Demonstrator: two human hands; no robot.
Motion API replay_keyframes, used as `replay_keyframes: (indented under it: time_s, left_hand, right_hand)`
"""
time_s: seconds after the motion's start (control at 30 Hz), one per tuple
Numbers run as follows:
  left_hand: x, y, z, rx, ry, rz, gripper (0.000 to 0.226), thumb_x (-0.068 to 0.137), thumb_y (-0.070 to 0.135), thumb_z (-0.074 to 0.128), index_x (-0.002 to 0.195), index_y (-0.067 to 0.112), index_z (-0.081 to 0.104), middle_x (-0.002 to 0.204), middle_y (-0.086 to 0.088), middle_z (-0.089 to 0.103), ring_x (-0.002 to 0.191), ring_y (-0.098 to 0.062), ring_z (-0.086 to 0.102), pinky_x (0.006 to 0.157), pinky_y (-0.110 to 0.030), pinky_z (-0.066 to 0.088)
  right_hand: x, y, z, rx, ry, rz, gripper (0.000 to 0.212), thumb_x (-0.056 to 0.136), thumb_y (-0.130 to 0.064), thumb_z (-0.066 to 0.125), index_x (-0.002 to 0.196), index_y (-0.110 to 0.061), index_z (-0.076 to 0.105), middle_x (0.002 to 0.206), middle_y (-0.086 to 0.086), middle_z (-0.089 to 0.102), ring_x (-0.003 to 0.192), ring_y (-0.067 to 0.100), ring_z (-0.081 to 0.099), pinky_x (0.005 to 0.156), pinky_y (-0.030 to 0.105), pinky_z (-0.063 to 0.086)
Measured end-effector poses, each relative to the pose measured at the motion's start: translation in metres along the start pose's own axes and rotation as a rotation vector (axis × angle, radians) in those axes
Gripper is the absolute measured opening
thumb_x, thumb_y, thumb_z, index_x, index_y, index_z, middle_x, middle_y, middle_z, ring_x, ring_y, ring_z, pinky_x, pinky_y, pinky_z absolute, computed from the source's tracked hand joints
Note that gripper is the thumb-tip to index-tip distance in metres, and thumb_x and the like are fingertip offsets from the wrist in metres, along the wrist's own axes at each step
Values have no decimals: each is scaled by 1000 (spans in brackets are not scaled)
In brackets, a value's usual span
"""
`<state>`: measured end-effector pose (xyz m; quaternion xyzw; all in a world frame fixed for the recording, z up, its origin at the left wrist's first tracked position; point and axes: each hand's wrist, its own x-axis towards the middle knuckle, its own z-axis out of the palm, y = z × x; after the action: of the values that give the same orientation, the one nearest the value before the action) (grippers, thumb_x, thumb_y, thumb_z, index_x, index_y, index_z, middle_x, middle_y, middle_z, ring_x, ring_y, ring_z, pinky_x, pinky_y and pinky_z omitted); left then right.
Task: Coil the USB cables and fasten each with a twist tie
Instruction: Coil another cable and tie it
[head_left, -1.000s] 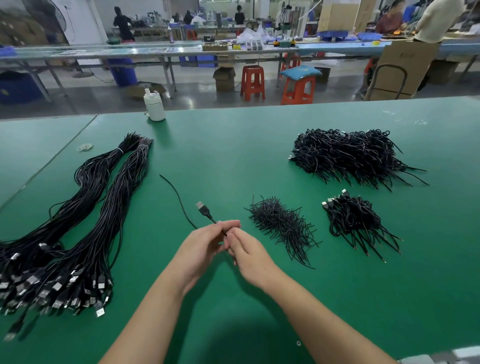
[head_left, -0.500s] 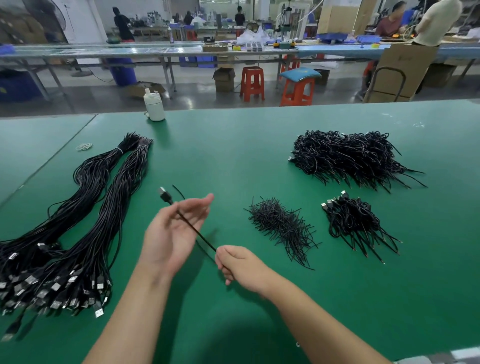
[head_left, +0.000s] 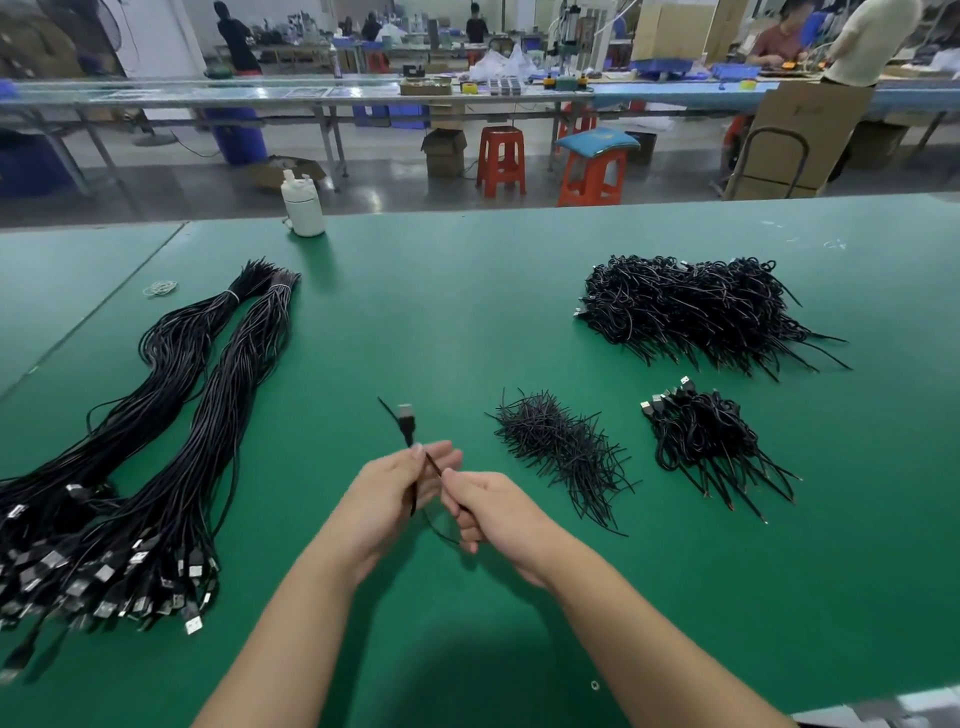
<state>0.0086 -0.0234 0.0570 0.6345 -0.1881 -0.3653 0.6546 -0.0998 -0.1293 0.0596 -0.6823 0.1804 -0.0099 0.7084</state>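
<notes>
Hands closer now; left hand grips USB cable, right hand pinches it; no legible writing

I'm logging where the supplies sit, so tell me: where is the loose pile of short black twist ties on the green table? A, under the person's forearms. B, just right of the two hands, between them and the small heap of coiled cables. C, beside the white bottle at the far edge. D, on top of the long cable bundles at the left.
B: the loose pile of short black twist ties lies right of the hands, left of the small heap of coiled black cables.
</notes>
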Motion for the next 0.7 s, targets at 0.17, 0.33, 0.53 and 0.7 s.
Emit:
replay_keyframes:
  time_s: [0.17, 0.33, 0.53, 0.7]
  left_hand:
    - [2, 27, 2, -821, 97, -15, 32, 106, 22, 35, 93, 4, 59, 65, -3, 65, 53, -12, 65, 49, -20, 54]
    - [-21, 49, -27, -458, -389, 105, 32, 98, 24, 45, 84, 5, 66, 45, 6, 42, 31, -2, 18, 34, -15, 23]
    - [-15, 30, -16, 716, -172, 127, 32, 105, 25, 42, 90, 15, 69, 83, 5, 77, 49, -16, 66, 48, -21, 44]
    - [-5, 10, 19, -52, 111, 231, 29, 106, 17, 38, 111, 6, 65, 107, -8, 75, 105, -23, 70, 92, -29, 55]
  right_hand:
    - [0, 15, 9, 80, -102, 61, 47, 105, -37, 41, 62, -19, 39, 52, -3, 24, 49, 15, 20, 51, 28, 29]
    - [9, 7, -11, 471, -105, 64, 46, 102, -39, 44, 59, -21, 44, 50, -6, 20, 47, 13, 19, 52, 27, 27]
    - [15, -14, -22, 390, -129, 11, 34, 104, -31, 41, 74, -16, 50, 52, -7, 22, 46, 10, 11, 46, 24, 9]
    - [8, -11, -7, 240, -185, -11, 38, 106, -32, 39, 71, -20, 47, 49, -8, 24, 44, 8, 13, 48, 26, 7]
